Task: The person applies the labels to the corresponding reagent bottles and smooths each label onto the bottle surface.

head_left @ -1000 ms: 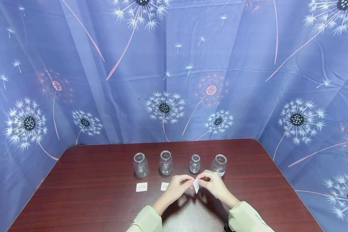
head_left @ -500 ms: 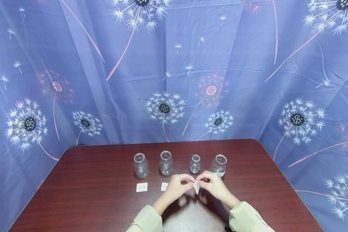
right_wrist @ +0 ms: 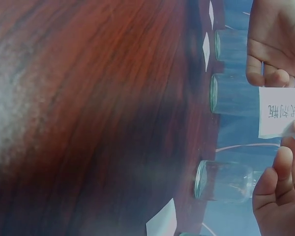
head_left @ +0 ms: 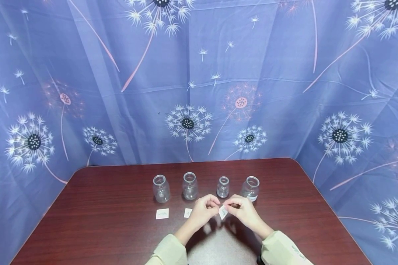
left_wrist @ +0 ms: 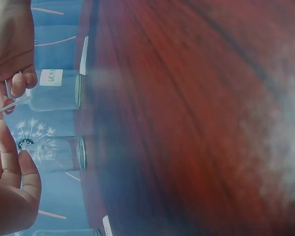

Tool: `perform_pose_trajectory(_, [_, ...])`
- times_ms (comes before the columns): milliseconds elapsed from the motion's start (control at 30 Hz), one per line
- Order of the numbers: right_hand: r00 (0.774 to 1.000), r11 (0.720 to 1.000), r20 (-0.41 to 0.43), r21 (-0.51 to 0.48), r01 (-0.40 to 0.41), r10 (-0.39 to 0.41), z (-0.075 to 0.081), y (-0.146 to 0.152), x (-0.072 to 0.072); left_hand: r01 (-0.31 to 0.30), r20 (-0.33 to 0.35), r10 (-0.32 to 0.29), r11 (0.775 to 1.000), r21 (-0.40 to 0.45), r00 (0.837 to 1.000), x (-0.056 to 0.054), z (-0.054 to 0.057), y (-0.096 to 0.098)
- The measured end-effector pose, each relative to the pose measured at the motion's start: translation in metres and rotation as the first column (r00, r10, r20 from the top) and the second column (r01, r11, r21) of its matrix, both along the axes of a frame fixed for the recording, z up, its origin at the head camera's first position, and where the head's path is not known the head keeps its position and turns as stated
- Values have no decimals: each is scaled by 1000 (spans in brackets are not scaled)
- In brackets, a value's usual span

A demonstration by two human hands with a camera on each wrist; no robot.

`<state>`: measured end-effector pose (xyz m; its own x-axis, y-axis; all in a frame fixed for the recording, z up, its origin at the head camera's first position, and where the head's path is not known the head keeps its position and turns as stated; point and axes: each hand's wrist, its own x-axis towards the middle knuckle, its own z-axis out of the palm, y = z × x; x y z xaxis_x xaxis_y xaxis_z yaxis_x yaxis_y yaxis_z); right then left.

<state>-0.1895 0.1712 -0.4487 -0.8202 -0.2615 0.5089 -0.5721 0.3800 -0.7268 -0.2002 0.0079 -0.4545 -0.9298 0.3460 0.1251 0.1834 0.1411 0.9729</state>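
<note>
A small white label [head_left: 223, 212] with handwriting is pinched at its upper corner by my right hand [head_left: 247, 213]. The right wrist view shows the label's written face [right_wrist: 278, 114] with a thumb over one corner. Beside its other edge is my left hand [head_left: 201, 214], thumb and index fingertips apart, thumb right at the label. The small glass jar [head_left: 223, 188] stands just beyond the fingers. To its right, a wider jar [head_left: 250, 188] bears a white sticker [left_wrist: 51, 77] with writing; my right hand partly covers that jar.
Two more glass jars, one [head_left: 161, 189] at far left and one [head_left: 190, 187] beside it, stand in the row. Before them lie written cards [head_left: 162, 214] [head_left: 187, 212]. Another white paper piece [right_wrist: 162, 220] lies on the wooden table [head_left: 103, 221]. A blue dandelion curtain [head_left: 199, 92] hangs behind.
My left thumb and index finger have parted and drawn slightly left from the label's top. The label has turned, showing its face more to the head camera. My right hand stays put.
</note>
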Motion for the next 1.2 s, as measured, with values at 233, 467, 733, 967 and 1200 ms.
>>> perform_pose_trajectory(233, [999,999,-30,-17,43,-43,-1,-2,2,-12,14,12,999,33,1000,0,-4,2])
perform_pose_trajectory(467, [996,997,-74,-70,38,-43,-4,-5,2,-65,9,65,998,10,998,0,-3,1])
perform_pose_trajectory(733, [1000,988,18,-155,11,-9,-15,-1,-4,-94,-112,85,992,-84,990,-2,-8,-1])
perform_pose_trajectory(967, [996,978,87,-204,51,-34,-6,-1,1,-89,-166,73,992,-90,983,-18,-37,0])
perform_pose_trajectory(1200, [983,956,140,-249,153,-120,-3,0,0,-157,-170,137,982,-108,976,-20,-36,2])
